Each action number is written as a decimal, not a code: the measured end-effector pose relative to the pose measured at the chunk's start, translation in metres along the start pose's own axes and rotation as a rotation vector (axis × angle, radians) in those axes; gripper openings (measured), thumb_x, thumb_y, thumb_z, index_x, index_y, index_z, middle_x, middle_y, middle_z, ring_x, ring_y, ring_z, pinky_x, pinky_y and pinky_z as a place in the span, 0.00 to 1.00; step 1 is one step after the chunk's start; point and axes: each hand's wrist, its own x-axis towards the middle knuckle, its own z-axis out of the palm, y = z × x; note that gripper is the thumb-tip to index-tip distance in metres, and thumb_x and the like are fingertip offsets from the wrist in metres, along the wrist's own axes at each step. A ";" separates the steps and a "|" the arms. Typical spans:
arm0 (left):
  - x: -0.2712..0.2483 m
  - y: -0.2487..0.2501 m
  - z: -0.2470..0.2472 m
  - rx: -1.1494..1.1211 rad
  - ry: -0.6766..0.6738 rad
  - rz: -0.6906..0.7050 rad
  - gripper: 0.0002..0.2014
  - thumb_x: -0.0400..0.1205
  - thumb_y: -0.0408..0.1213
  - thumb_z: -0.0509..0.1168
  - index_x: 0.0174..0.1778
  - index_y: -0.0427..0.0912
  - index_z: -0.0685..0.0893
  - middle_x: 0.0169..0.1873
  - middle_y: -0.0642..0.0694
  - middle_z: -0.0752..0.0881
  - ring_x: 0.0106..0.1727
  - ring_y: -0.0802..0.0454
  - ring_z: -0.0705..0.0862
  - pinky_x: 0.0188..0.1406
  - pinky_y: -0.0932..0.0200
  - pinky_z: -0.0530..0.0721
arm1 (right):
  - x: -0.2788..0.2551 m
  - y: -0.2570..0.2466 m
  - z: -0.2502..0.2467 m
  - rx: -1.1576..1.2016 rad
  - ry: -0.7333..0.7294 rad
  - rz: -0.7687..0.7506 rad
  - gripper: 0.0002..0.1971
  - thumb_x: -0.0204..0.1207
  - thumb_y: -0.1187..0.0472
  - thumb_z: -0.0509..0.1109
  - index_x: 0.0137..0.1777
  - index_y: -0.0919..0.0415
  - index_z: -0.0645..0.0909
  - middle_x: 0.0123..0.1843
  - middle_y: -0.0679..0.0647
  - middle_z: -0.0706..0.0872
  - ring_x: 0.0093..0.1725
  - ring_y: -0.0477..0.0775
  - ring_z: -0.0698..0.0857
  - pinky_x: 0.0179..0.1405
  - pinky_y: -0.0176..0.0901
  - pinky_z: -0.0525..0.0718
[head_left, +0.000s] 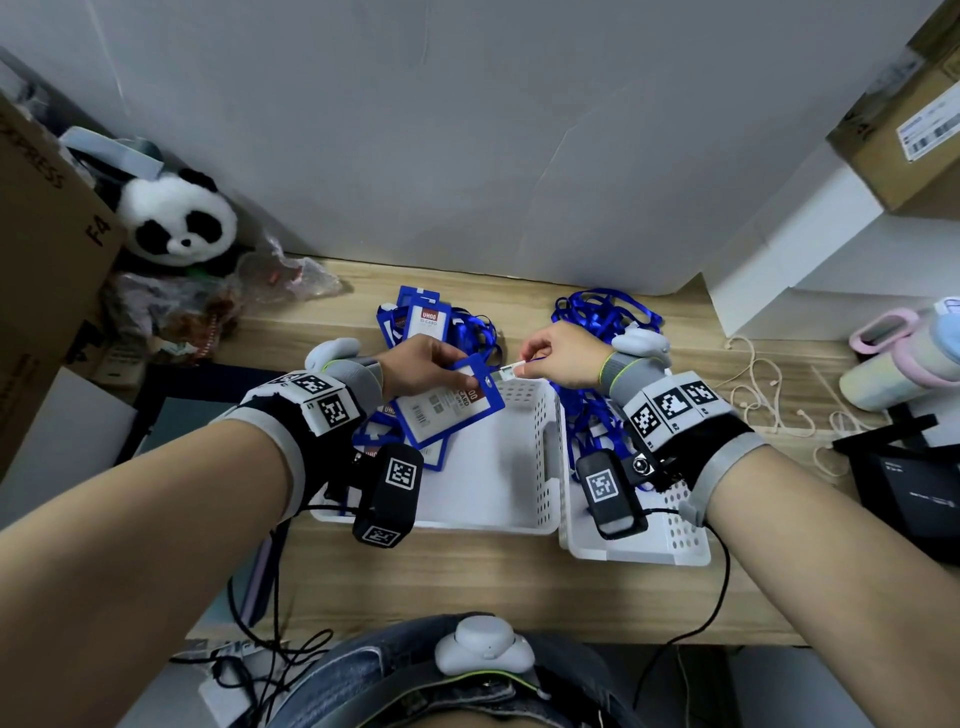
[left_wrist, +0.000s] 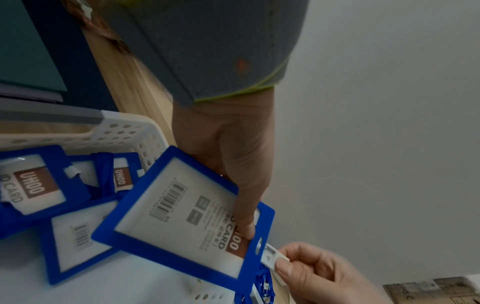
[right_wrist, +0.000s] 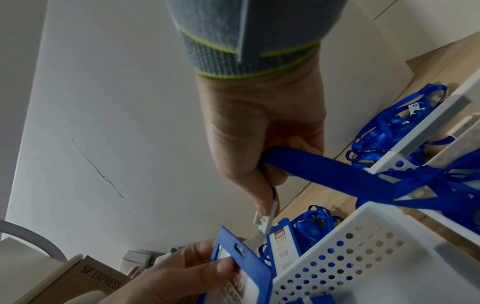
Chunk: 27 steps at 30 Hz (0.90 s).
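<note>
My left hand (head_left: 441, 371) grips a blue ID card holder (head_left: 449, 408) near its top edge, thumb on the front, above the left white basket. My right hand (head_left: 527, 361) pinches the white plastic clip (head_left: 509, 371) of a blue lanyard, right at the holder's slotted top. In the left wrist view the clip (left_wrist: 272, 255) touches the holder (left_wrist: 176, 222) by the slot, with the thumb of my left hand (left_wrist: 233, 160) on the card. In the right wrist view the lanyard strap (right_wrist: 324, 170) runs from my right hand (right_wrist: 259, 127) down to the right basket.
A white perforated basket (head_left: 540, 467) holds several blue holders at its left side. A second basket (head_left: 675, 540) to the right holds blue lanyards. More holders (head_left: 423, 317) and lanyards (head_left: 602, 312) lie behind on the wooden table. A panda plush (head_left: 176, 218) sits far left, a bottle (head_left: 904, 358) right.
</note>
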 end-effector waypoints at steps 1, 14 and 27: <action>0.000 0.000 0.000 -0.005 -0.003 -0.005 0.05 0.77 0.38 0.71 0.46 0.51 0.87 0.46 0.45 0.90 0.41 0.50 0.88 0.44 0.55 0.88 | 0.000 0.000 0.001 0.006 0.001 -0.003 0.03 0.73 0.58 0.74 0.40 0.55 0.83 0.46 0.59 0.88 0.48 0.55 0.84 0.57 0.50 0.82; -0.003 0.001 -0.001 -0.017 0.013 -0.049 0.04 0.77 0.38 0.71 0.42 0.53 0.84 0.40 0.49 0.88 0.40 0.51 0.87 0.41 0.58 0.87 | 0.003 -0.006 0.004 0.087 -0.028 -0.043 0.07 0.74 0.58 0.73 0.47 0.60 0.86 0.51 0.61 0.89 0.47 0.50 0.81 0.59 0.48 0.80; -0.001 0.007 0.006 -0.030 0.042 -0.079 0.03 0.79 0.38 0.69 0.46 0.47 0.83 0.40 0.47 0.87 0.38 0.52 0.86 0.42 0.58 0.85 | 0.002 -0.007 0.020 0.286 -0.016 -0.033 0.11 0.71 0.56 0.76 0.49 0.61 0.84 0.36 0.55 0.86 0.34 0.49 0.83 0.29 0.36 0.78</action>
